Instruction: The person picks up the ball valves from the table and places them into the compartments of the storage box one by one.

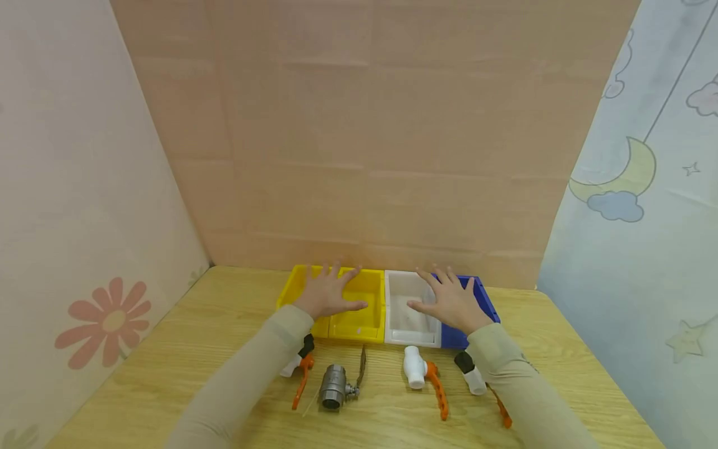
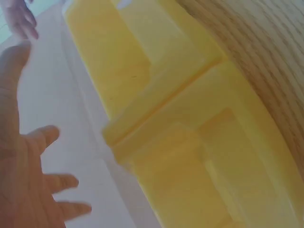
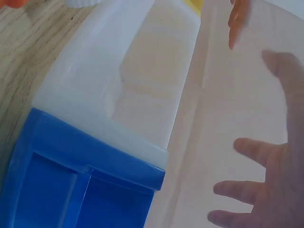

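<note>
My left hand is spread over two yellow bins, its fingers straight and holding nothing. Over the white bin and the blue bin hovers my right hand, fingers also spread and nothing in them. Nearer to me lie a metal ball valve with a lever and a white ball valve with an orange handle. Partly hidden by my left sleeve is a black-and-white valve with an orange handle; a similar valve lies partly behind my right sleeve.
The bins stand side by side in a row at the back of the wooden table, close to a tan backdrop. Patterned panels flank the table, with a flower on the left and a moon on the right.
</note>
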The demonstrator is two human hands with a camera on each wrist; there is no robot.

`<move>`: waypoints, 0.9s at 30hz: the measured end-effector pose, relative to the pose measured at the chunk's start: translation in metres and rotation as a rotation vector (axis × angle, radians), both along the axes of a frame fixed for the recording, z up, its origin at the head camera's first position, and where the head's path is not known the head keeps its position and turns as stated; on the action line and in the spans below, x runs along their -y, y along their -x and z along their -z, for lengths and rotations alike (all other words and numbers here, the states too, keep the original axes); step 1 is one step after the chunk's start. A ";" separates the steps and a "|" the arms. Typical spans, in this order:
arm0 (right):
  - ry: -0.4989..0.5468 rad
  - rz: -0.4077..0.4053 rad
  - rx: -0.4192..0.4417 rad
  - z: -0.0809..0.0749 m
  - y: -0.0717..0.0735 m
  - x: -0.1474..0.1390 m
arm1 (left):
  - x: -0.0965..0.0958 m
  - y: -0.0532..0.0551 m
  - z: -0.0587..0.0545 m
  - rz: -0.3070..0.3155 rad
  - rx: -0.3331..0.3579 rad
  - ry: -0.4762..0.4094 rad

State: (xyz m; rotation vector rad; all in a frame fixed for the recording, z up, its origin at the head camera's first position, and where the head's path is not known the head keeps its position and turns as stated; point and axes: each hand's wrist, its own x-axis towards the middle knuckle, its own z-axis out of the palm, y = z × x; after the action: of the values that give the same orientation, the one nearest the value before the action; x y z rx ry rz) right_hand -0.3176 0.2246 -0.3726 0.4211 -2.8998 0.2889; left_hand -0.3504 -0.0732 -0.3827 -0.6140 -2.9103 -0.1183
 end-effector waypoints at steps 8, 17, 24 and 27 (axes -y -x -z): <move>0.030 0.001 0.027 -0.006 0.002 -0.002 | -0.004 -0.005 -0.020 0.101 -0.110 -0.012; 0.078 -0.021 0.055 -0.011 0.000 -0.012 | 0.002 -0.006 -0.027 0.077 -0.073 -0.077; 0.067 -0.016 0.109 -0.017 -0.006 -0.026 | 0.004 -0.005 -0.024 0.058 -0.084 -0.078; 0.075 -0.014 0.152 -0.019 -0.009 -0.031 | 0.005 -0.005 -0.025 0.064 -0.087 -0.083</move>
State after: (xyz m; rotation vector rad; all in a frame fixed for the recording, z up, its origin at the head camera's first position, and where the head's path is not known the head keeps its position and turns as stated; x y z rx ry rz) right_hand -0.3085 0.2555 -0.3534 0.4245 -3.0227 0.4490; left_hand -0.3452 -0.0778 -0.3578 -0.6804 -2.7871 -0.2139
